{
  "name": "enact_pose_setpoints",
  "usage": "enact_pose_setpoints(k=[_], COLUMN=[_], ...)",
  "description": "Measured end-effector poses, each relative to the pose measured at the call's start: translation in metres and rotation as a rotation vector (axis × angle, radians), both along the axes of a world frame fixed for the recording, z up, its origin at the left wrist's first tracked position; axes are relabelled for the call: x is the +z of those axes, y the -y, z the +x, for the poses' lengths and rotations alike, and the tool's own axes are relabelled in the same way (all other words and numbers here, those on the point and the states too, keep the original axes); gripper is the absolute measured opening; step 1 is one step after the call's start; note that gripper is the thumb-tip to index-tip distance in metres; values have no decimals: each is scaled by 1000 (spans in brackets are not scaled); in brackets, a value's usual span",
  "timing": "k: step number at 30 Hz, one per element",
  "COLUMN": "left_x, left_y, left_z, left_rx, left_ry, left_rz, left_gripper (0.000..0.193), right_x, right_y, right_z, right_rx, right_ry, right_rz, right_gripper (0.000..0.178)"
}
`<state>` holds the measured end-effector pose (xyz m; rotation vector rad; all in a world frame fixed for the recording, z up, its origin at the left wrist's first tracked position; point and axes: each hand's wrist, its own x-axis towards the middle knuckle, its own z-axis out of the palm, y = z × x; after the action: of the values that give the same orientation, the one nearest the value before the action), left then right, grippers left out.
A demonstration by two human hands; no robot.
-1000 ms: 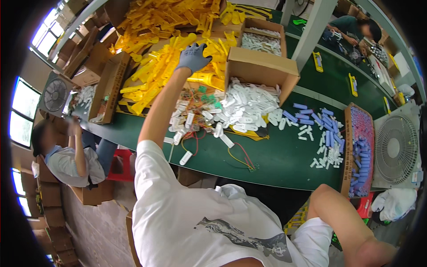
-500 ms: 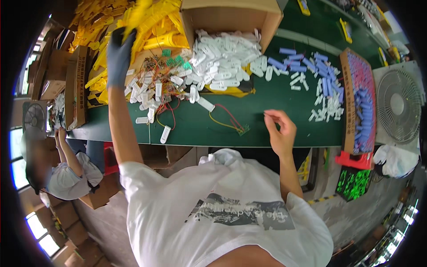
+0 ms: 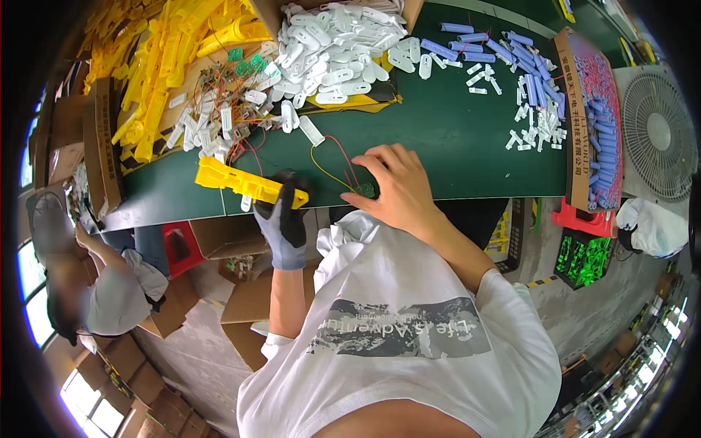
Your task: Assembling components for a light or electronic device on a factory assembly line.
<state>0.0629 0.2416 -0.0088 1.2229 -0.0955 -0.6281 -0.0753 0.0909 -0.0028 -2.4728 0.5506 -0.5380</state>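
Note:
My left hand (image 3: pixel 283 219), in a grey glove with dark fingers, grips one end of a long yellow plastic housing (image 3: pixel 237 182) above the table's front edge. The housing points left, its far end over the green tabletop. My bare right hand (image 3: pixel 400 186) is curved over a small green circuit board (image 3: pixel 367 190), thumb and index finger apart with the wires between them. Whether the thumb touches the board I cannot tell. Red and yellow wires run from the board toward a white rectangular piece (image 3: pixel 312 131) at the edge of a tangled heap of wired parts (image 3: pixel 226 120).
Yellow housings (image 3: pixel 161 66) are piled at the back left, beside white plastic pieces (image 3: pixel 328 55) by a carton. Blue cylinders (image 3: pixel 522 55) and small white parts (image 3: pixel 537 128) lie right. A filled cardboard tray (image 3: pixel 577 139) and a fan (image 3: pixel 657 131) stand farther right. Another person sits left.
My left hand has come from the back-left pile down to the front edge, bringing a yellow housing. My right hand has moved left, over the circuit board. The head view has shifted.

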Motion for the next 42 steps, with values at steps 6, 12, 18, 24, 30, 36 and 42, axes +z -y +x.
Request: enact_pose_setpoints(k=[6, 12, 18, 24, 30, 36, 42], left_x=[15, 10, 7, -5, 22, 22, -30], left_y=[30, 59, 98, 103, 128, 147, 166], left_z=[19, 35, 20, -32, -51, -60, -33], left_rx=[123, -65, -156, -266, -626, -782, -848], left_ry=[260, 109, 86, -40, 1072, 443, 288], left_rz=[15, -345, -360, -101, -255, -456, -202], left_gripper=[28, 40, 44, 37, 40, 42, 32], right_x=[5, -5, 19, -12, -32, -10, -1], right_y=[23, 20, 29, 31, 52, 54, 63], right_z=[62, 70, 2, -26, -64, -63, -64], right_rx=[-215, -126, -119, -254, -320, -419, -591], right_ry=[-74, -169, 207, 256, 631, 646, 737], right_rz=[-44, 5, 743, 548, 967, 837, 784], right_gripper=[43, 25, 16, 13, 9, 17, 37])
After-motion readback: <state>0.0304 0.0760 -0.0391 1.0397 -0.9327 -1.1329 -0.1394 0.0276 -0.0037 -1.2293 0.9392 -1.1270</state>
